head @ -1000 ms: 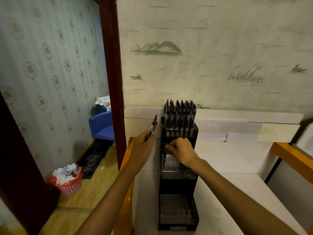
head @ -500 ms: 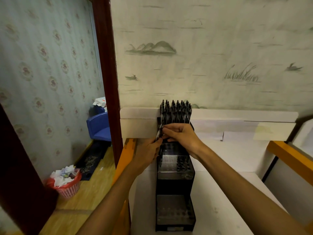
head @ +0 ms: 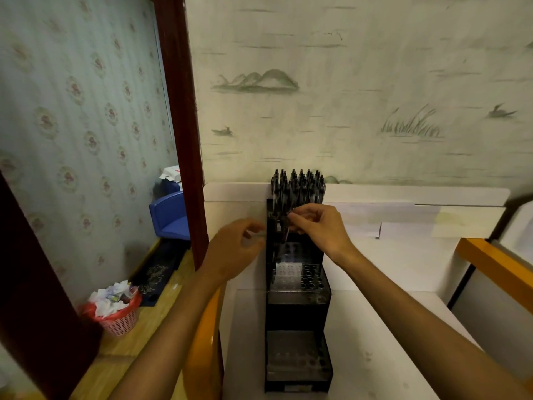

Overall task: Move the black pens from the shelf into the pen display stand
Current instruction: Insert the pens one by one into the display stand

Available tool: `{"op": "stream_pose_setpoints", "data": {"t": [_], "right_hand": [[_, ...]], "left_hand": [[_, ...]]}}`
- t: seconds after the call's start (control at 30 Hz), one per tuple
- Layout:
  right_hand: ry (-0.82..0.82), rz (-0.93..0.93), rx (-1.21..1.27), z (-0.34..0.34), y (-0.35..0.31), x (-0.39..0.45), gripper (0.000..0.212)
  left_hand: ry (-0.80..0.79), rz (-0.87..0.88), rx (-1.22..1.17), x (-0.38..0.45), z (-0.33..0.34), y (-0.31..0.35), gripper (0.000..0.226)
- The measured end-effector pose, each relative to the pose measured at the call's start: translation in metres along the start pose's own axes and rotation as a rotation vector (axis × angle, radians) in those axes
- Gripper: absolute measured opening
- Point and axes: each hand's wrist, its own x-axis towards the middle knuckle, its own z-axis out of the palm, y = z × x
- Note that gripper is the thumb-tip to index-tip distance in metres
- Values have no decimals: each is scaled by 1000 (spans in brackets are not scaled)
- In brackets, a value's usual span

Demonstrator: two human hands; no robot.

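A black tiered pen display stand [head: 297,313] stands on the white shelf [head: 380,327] against the wall. Its top tier is packed with several black pens [head: 298,186]. The middle tier [head: 300,275] and the bottom tier [head: 297,356] show rows of holes. My right hand [head: 320,226] pinches one black pen [head: 286,232], which points down at the left front of the top tier, above the middle tier. My left hand [head: 233,249] hovers just left of the stand, blurred, with its fingers loosely curled and no pen visible in it.
An orange rail [head: 204,342] edges the shelf on the left and another [head: 490,261] on the right. A dark red door frame [head: 184,140] rises at the left. Beyond it stand a blue chair [head: 170,215] and a pink waste basket [head: 115,316] on the floor.
The pen passed from my left hand to my right hand. My right hand came up from the middle tier to the top tier, and my left hand drew back to the left.
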Motion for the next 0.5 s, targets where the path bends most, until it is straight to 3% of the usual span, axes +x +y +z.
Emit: {"op": "stream_pose_setpoints", "data": {"t": [0.13, 0.5], "right_hand": [[27, -75, -217, 6, 14, -4, 7], [2, -94, -421, 20, 34, -13, 16]], "left_hand": [[-2, 3, 157, -2, -10, -6, 43], [-81, -15, 139, -9, -2, -14, 21]]}}
